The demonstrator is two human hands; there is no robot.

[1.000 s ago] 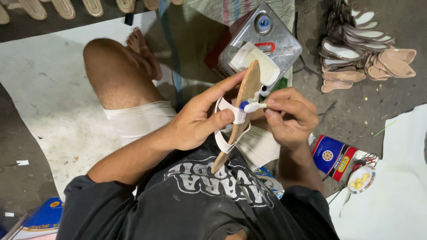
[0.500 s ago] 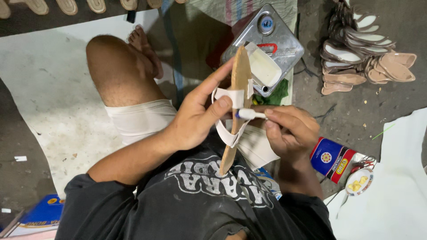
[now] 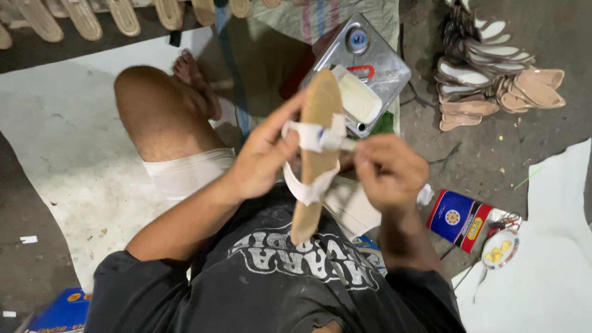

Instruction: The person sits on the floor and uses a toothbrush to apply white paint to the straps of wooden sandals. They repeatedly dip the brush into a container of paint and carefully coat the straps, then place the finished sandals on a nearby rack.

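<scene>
A person sits on a pale floor sheet (image 3: 74, 160), one knee drawn up, working over the lap. Behind the hands lies a flat metal tin (image 3: 376, 61) with a block of pale paste in it, and to the far right a heap of finished sandals (image 3: 487, 80) rests on the bare concrete. A blue and red can (image 3: 459, 219) lies just beside the right forearm.

The left hand (image 3: 265, 157) grasps a tan sandal sole (image 3: 314, 160) upright in front of the chest, thumb pressed over the white strap (image 3: 308, 139) that wraps the sole. The right hand (image 3: 385, 169) is clenched around a small tool, mostly hidden, its tip touching the strap end.

The likely risk is the strap slipping under the thumb, which would set it crooked on the sole. The tool tip works close to the left fingers, so a slip could nick them. The lower loop of strap hangs loose and could smear against wet paste.
</scene>
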